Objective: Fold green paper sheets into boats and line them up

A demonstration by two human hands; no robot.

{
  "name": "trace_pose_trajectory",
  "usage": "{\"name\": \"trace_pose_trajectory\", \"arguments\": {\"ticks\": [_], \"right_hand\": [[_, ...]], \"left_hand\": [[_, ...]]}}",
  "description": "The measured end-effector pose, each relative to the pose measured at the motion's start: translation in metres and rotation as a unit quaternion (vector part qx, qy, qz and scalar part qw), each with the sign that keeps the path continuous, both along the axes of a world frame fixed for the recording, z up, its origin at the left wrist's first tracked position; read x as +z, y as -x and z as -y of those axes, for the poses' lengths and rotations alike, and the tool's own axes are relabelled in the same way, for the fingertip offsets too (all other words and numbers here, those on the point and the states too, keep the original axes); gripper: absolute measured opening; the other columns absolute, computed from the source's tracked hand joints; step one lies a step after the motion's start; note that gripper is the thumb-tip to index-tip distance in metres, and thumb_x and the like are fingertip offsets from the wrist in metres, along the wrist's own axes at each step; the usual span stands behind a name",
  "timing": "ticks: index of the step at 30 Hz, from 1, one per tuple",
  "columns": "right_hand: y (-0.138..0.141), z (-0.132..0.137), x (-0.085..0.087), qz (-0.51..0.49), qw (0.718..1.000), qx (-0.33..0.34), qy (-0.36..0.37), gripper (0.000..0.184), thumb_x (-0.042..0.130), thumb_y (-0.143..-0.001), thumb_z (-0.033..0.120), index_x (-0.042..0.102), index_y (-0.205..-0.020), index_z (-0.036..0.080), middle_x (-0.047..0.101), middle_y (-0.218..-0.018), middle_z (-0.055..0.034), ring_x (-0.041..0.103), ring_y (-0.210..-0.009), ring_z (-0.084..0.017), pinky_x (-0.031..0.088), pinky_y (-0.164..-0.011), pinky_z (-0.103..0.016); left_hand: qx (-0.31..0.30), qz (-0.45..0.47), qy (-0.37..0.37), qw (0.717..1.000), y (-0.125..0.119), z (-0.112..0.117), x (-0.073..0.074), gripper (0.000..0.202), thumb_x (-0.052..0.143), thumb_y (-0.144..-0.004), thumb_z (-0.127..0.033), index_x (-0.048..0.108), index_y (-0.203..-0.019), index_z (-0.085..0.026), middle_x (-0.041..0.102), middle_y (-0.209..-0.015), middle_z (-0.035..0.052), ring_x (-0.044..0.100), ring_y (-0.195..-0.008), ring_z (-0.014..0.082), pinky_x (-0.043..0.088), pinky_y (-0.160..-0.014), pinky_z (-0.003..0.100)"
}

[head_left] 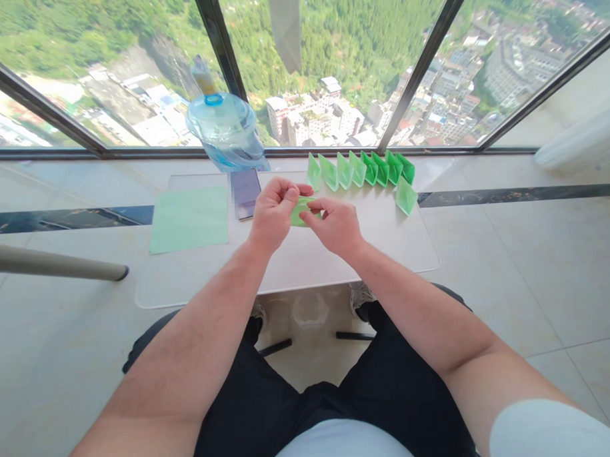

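Note:
Above the middle of the small white table, a folded piece of light green paper (298,214) is held between both hands. My left hand (275,207) is closed on its left side, the thumb lying along its upper edge. My right hand (336,222) pinches the paper's right side with thumb and forefinger. Part of the paper is hidden by the fingers. Just behind and to the right stands a row of several folded green paper pieces (357,168), pale at the left and darker at the right. One more light green folded piece (406,196) sits in front of the row's right end.
A flat sheet of light green paper (188,220) lies on the left of the white table (286,272). Beside it is a phone (246,194). A large clear water bottle (224,128) stands behind, against the window. A beige pole (56,261) reaches in from the left.

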State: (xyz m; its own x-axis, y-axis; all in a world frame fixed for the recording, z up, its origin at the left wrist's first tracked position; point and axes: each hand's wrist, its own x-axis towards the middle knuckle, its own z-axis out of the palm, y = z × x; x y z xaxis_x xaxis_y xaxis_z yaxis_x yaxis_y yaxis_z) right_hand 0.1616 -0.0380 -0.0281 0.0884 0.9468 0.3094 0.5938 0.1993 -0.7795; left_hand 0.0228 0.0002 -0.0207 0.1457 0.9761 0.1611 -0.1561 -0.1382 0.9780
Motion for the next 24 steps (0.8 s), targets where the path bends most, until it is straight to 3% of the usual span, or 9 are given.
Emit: {"name": "trace_pose_trajectory", "arguments": {"ticks": [9,13,16,20,24], "right_hand": [[0.004,-0.001,0.004,0.004,0.999,-0.042,0.005,0.031,0.066,-0.083,0.053,0.074,-0.082,0.023,0.065,-0.075,-0.0005,0.055,-0.072,-0.016,0.040,-0.069,-0.029],[0.004,-0.004,0.004,-0.033,0.999,-0.034,0.019,0.027,0.064,-0.083,0.047,0.075,-0.081,0.023,0.063,-0.073,0.0012,0.055,-0.072,-0.015,0.041,-0.072,-0.028],[0.003,-0.004,0.004,-0.052,0.998,-0.037,0.031,0.022,0.061,-0.082,0.039,0.073,-0.074,0.022,0.062,-0.069,0.0023,0.054,-0.071,-0.014,0.041,-0.071,-0.027],[0.003,-0.004,0.003,-0.085,0.993,-0.047,0.063,0.020,0.058,-0.080,0.034,0.069,-0.069,0.021,0.056,-0.061,0.0044,0.049,-0.064,-0.013,0.038,-0.063,-0.026],[0.001,-0.008,0.000,-0.134,0.985,-0.066,0.082,0.020,0.061,-0.078,0.036,0.069,-0.069,0.021,0.055,-0.058,0.0053,0.048,-0.060,-0.012,0.038,-0.060,-0.025]], "left_hand": [[-0.036,0.019,-0.001,0.999,-0.008,0.005,0.002,0.031,0.072,-0.082,-0.047,0.055,-0.080,-0.021,0.074,-0.097,0.0049,0.068,-0.087,0.0176,0.055,-0.083,0.035],[-0.050,0.070,0.030,0.996,-0.010,0.004,-0.003,0.028,0.073,-0.081,-0.042,0.055,-0.083,-0.021,0.073,-0.098,0.0051,0.069,-0.095,0.0202,0.054,-0.087,0.036],[-0.055,0.113,0.057,0.990,-0.010,0.002,-0.007,0.020,0.071,-0.080,-0.030,0.059,-0.094,-0.022,0.073,-0.102,0.0050,0.067,-0.107,0.0222,0.051,-0.096,0.039],[-0.032,0.149,0.107,0.983,-0.011,0.001,-0.009,0.030,0.064,-0.074,-0.016,0.060,-0.103,-0.021,0.073,-0.105,0.0054,0.066,-0.112,0.0241,0.047,-0.103,0.045],[-0.028,0.171,0.161,0.972,-0.015,0.005,-0.012,0.029,0.064,-0.078,-0.026,0.062,-0.106,-0.019,0.072,-0.110,0.0080,0.065,-0.112,0.0251,0.048,-0.101,0.043]]}}
